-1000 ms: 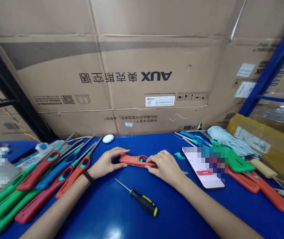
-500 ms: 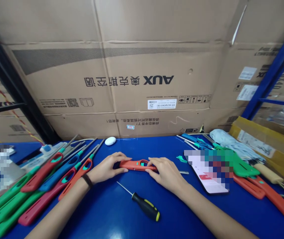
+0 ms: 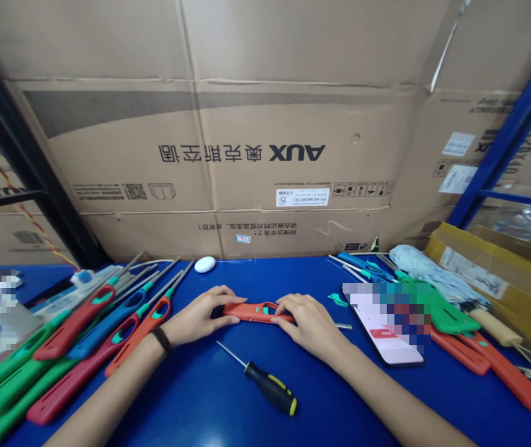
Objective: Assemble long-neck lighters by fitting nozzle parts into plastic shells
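Note:
My left hand (image 3: 199, 318) and my right hand (image 3: 309, 326) both grip an orange-red plastic utility lighter body (image 3: 257, 312), one at each end, on the blue table (image 3: 191, 397). Its middle shows a cut-out with teal parts inside. Below the hands, nearest the right hand, lies a black-and-yellow screwdriver (image 3: 269, 387). A black band circles my left wrist (image 3: 160, 340). A smartphone (image 3: 386, 329), partly blurred out, lies to the right of my right hand.
Several red, blue, green and orange long lighters (image 3: 84, 354) fan out at the left, beside a power strip (image 3: 72, 297). A white earbud case (image 3: 205, 264) sits at the back. Orange and green lighter parts (image 3: 493, 366) lie at the right, before large cardboard boxes (image 3: 247, 143).
The lighter body now lies more level between my hands than a second ago. My head view has shifted slightly, moving the whole scene a little.

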### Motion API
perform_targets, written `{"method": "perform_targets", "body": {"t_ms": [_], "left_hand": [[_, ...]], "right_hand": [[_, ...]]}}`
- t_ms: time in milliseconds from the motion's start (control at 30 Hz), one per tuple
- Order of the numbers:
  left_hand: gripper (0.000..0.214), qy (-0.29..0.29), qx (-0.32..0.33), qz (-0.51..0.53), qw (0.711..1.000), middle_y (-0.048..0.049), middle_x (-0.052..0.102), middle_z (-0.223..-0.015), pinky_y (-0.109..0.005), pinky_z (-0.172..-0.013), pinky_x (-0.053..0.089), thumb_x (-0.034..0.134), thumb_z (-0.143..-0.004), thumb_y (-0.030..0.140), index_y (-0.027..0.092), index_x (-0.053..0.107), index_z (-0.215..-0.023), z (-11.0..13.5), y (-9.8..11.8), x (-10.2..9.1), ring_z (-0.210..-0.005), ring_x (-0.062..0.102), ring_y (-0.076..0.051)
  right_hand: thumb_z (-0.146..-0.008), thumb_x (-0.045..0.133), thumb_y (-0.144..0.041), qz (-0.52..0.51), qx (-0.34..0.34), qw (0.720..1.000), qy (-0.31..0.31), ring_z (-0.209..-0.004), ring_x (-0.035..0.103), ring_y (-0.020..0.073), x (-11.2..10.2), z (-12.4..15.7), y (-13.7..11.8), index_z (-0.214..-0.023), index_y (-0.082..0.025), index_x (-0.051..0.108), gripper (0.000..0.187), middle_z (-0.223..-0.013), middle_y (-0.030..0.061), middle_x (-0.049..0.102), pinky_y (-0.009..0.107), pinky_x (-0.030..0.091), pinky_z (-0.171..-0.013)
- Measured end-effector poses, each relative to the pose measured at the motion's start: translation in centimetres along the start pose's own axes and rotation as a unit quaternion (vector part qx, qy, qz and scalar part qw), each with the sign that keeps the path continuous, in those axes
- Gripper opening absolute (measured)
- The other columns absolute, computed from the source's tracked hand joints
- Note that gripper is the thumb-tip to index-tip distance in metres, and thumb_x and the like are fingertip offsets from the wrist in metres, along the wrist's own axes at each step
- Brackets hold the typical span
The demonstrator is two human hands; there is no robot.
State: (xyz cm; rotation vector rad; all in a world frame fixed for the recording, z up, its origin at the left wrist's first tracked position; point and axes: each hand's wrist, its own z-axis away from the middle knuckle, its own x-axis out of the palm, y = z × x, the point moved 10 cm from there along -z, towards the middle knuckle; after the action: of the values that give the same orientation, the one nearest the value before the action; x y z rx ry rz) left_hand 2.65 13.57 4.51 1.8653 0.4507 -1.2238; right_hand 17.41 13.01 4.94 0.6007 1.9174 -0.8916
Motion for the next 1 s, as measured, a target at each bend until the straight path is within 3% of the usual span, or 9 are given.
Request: {"method": "perform_targets", "body": {"t_ms": [700, 1000], "left_hand": [[0.037, 0.027, 0.014, -0.003, 1.0, -0.0049, 0.059, -0.108, -0.035, -0.091, 0.046, 0.059, -0.084, 0.033, 0.027, 0.057, -0.121, -0.1, 0.3, -0.4, -0.099, 0.057, -0.02], [0.031, 0.033, 0.015, -0.03, 0.999, -0.0054, 0.061, -0.105, -0.039, -0.092, 0.042, 0.064, -0.081, 0.035, 0.024, 0.062, -0.11, -0.1, 0.8, -0.8, -0.1, 0.056, -0.022]], "right_hand": [[-0.085, 0.059, -0.028, 0.009, -0.012, 1.0, -0.004, -0.098, 0.06, 0.0213, -1.2, 0.4, -1.0, -0.084, -0.017, 0.065, 0.012, -0.102, 0.0069, 0.068, 0.033, 0.04, -0.088], [-0.085, 0.059, -0.025, -0.002, -0.006, 1.0, -0.027, -0.096, 0.061, 0.0207, -0.7, 0.4, -0.9, -0.084, -0.018, 0.067, 0.01, -0.097, 0.0056, 0.069, 0.032, 0.04, -0.089]]}}
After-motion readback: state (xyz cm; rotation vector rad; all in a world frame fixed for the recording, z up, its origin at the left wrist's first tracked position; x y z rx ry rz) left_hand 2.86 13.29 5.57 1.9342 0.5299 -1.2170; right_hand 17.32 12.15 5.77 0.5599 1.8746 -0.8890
